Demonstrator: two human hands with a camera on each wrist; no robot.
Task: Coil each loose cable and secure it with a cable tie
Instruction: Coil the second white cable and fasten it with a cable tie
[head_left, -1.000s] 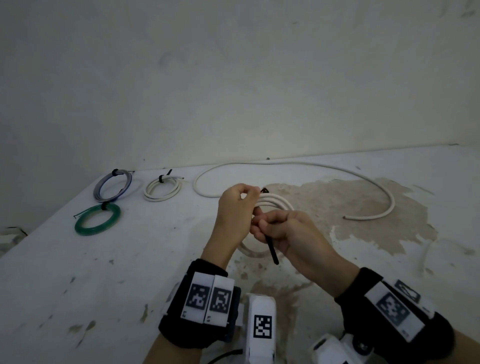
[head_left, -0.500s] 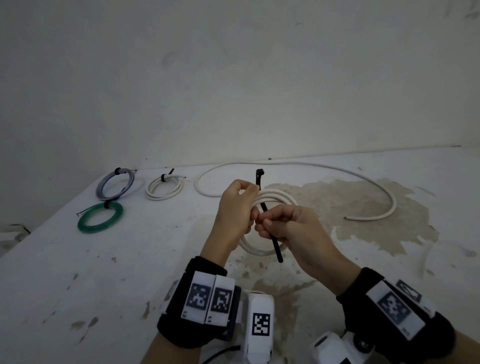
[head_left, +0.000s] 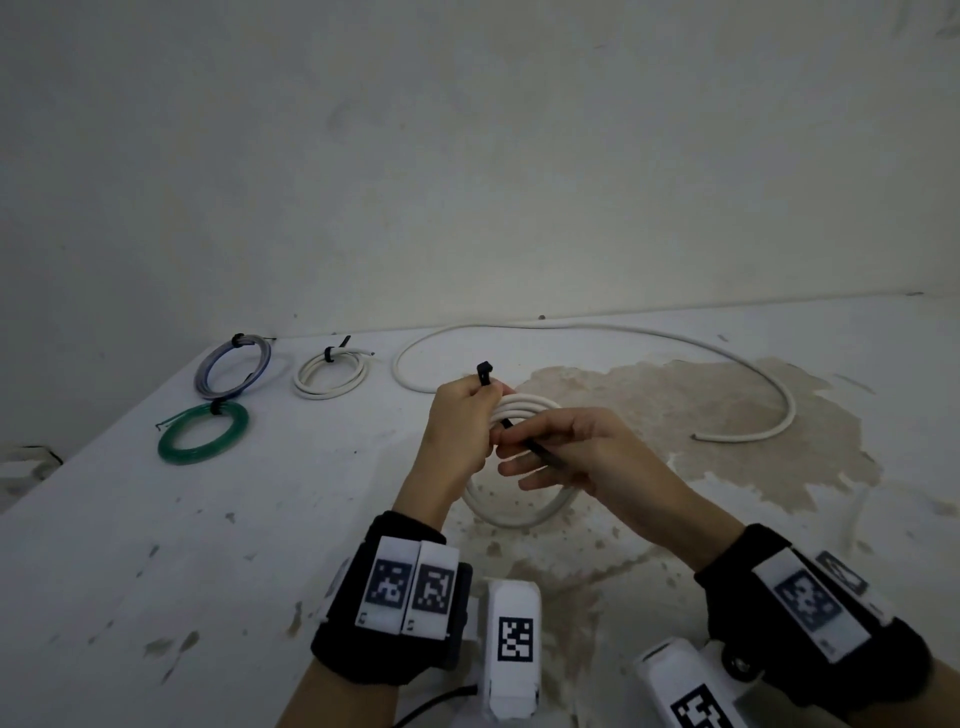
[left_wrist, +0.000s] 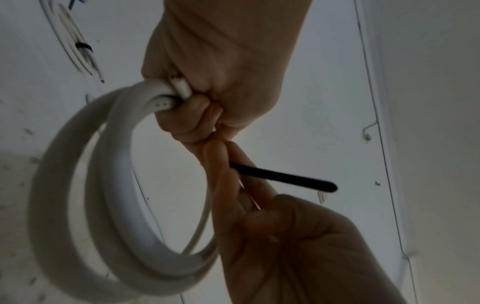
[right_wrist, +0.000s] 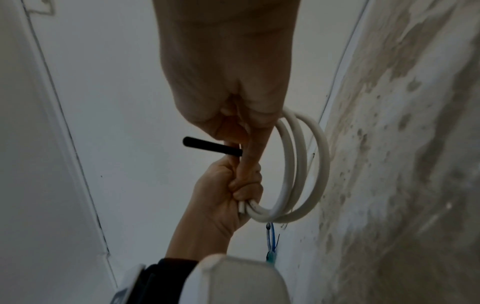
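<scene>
My left hand (head_left: 457, 431) grips the top of a coiled white cable (head_left: 519, 519) and holds it just above the table. A black cable tie (head_left: 484, 373) runs past the coil, and its head sticks up above my left fist. My right hand (head_left: 571, 452) meets the left from the right, its fingers stretched out, and pinches the tie's tail. In the left wrist view the tail (left_wrist: 283, 178) pokes out between the right hand's fingers beside the coil (left_wrist: 78, 185). The right wrist view shows the tail (right_wrist: 210, 146) left of the coil (right_wrist: 301, 154) and my left hand (right_wrist: 221, 201) below.
A long loose white cable (head_left: 675, 338) curves along the back of the white table. Three tied coils lie at the back left: grey-blue (head_left: 234, 366), white (head_left: 330, 376) and green (head_left: 202, 434). A brown stain (head_left: 701, 415) covers the table's right. The wall stands close behind.
The tie has slid upward: its head now stands above my left fist, and the tail no longer hangs below my right hand. My right fingers have straightened.
</scene>
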